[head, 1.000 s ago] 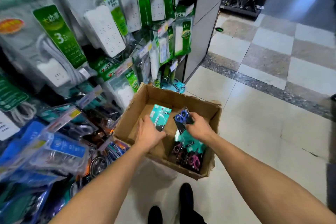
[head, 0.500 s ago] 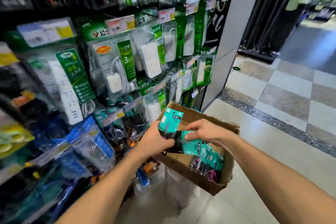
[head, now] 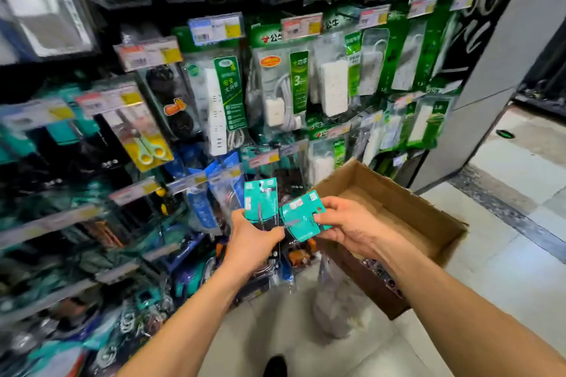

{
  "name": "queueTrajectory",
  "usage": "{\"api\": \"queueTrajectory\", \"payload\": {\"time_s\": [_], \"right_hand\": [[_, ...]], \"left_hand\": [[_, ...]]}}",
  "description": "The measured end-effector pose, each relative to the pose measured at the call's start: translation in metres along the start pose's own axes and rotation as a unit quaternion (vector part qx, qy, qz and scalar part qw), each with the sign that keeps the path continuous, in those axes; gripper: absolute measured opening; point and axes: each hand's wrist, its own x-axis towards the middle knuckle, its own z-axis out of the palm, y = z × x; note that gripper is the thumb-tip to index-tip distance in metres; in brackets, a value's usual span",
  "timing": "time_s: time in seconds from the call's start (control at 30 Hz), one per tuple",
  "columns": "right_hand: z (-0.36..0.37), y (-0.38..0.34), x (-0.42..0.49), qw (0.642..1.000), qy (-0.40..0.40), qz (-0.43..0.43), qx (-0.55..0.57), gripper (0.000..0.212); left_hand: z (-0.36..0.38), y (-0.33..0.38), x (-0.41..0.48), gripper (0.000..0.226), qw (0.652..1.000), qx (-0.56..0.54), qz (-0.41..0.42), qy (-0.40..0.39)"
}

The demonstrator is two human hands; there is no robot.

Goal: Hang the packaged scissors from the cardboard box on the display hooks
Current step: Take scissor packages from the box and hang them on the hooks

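Observation:
My left hand (head: 255, 237) grips an upright teal-carded scissors pack (head: 260, 199) by its lower part. My right hand (head: 349, 223) pinches a second teal scissors pack (head: 298, 217), tilted sideways, right beside the first. Both packs are held up in front of the display wall, left of the open cardboard box (head: 428, 217). More packaged scissors show low in the box's near corner (head: 381, 277). Display hooks with price tags (head: 263, 159) jut from the wall just above and behind the packs.
The wall is crowded with hanging goods: power strips in green packaging (head: 298, 86), yellow-handled scissors (head: 150, 147), blue and teal packs lower left. A grey pillar (head: 477, 101) stands to the right. Tiled floor (head: 505, 254) lies around the box; my shoe (head: 275, 366) is below.
Both hands lifted their scissors packs out of the box and up toward the display wall. The view tilted upward, showing more of the hooks and less of the floor.

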Motion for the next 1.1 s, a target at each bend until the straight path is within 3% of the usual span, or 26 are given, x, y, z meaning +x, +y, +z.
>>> {"api": "queueTrajectory", "payload": {"time_s": [0.2,0.37,0.5,0.73,1.1], "right_hand": [[0.086,0.022,0.007,0.992,0.019,0.001,-0.124,0.005],[0.164,0.021,0.012,0.993,0.046,-0.058,-0.090,0.008],[0.220,0.024,0.013,0.994,0.019,-0.084,-0.067,0.008],[0.318,0.033,0.020,0.968,0.008,-0.183,-0.170,0.008],[0.500,0.042,0.020,0.958,-0.055,-0.210,-0.190,0.006]], "left_hand": [[-0.072,-0.020,-0.045,0.065,0.995,0.020,-0.013,0.102],[-0.118,-0.045,-0.078,0.069,0.984,0.046,0.020,0.173],[-0.147,-0.069,-0.099,0.074,0.979,0.064,0.035,0.191],[-0.234,-0.108,-0.103,0.090,0.960,0.072,0.042,0.265],[-0.423,-0.165,-0.115,0.089,0.947,0.039,0.066,0.313]]}}
